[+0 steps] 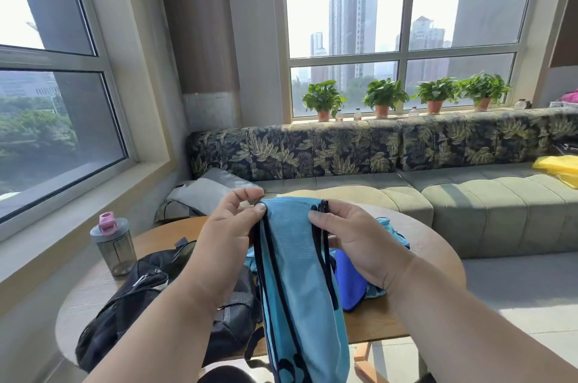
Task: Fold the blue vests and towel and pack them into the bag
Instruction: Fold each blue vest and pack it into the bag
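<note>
Vests (pixel 300 273) maybe two; plants (pixel 323 99) four; bag (pixel 140 298) one.

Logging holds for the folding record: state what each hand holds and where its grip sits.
Both hands pinch one light blue vest at its top edge: left hand on the left corner, right hand on the right.
</note>
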Demonstrator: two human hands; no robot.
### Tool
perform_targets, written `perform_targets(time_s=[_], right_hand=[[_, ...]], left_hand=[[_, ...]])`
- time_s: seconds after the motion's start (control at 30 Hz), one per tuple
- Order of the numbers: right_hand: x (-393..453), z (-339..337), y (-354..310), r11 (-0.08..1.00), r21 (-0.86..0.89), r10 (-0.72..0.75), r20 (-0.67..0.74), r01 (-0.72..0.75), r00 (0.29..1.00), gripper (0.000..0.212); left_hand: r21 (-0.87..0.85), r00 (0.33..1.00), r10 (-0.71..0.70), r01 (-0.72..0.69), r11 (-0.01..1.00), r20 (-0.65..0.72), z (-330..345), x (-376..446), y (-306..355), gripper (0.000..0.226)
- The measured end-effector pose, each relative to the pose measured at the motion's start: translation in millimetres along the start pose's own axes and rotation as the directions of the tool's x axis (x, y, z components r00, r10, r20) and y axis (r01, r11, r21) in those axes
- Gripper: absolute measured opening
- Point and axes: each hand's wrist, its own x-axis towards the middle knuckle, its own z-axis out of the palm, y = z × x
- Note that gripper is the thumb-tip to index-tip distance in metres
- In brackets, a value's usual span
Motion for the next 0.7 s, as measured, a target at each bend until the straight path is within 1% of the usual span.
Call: perform_targets(time_s=[0.1, 0.2, 0.3, 0.43, 0.57, 0.6, 0.67, 0.7], right_hand=[[-2, 2, -7, 0.999, -0.033, -0.029, 0.002, 0.029, 1.0, 0.032], [-7, 7, -11, 0.999, 0.007, -0.034, 0.006, 0.034, 0.999, 0.027], [-11, 11, -13, 0.996, 0.092, -0.021, 0.008, 0.02, 1.0, 0.028], [-15, 16, -16, 0.968, 0.25, 0.028, 0.005, -0.029, 1.0, 0.029], [-17, 21, -15, 0.948, 0.314, 0.038, 0.022, -0.043, 0.999, 0.029], [-17, 22, -15, 0.947, 0.319, 0.039, 0.027, -0.045, 0.999, 0.029], [-18, 24, -12, 0.941, 0.335, 0.041, 0.045, -0.054, 0.998, 0.031], [-17, 24, -9, 0.939, 0.338, 0.045, 0.053, -0.06, 0.998, 0.031]], left_hand=[[0.051, 0.999, 0.052, -0.052, 0.997, -0.003, 2, -1, 3, 0.017], [0.081, 0.998, 0.069, -0.068, 0.994, -0.002, 3, 0, 4, 0.017], [0.09, 0.996, 0.084, -0.084, 0.992, 0.002, 4, 0, 4, 0.018], [0.062, 0.993, 0.106, -0.109, 0.992, 0.042, 5, -5, 6, 0.027], [0.136, 0.992, 0.115, -0.122, 0.983, 0.057, 7, -8, 4, 0.042], [0.146, 0.993, 0.107, -0.115, 0.983, 0.059, 8, -9, 2, 0.039], [0.167, 0.99, 0.116, -0.128, 0.978, 0.078, 9, -11, 0, 0.016], [0.197, 0.987, 0.134, -0.149, 0.969, 0.085, 10, -12, -1, 0.01]])
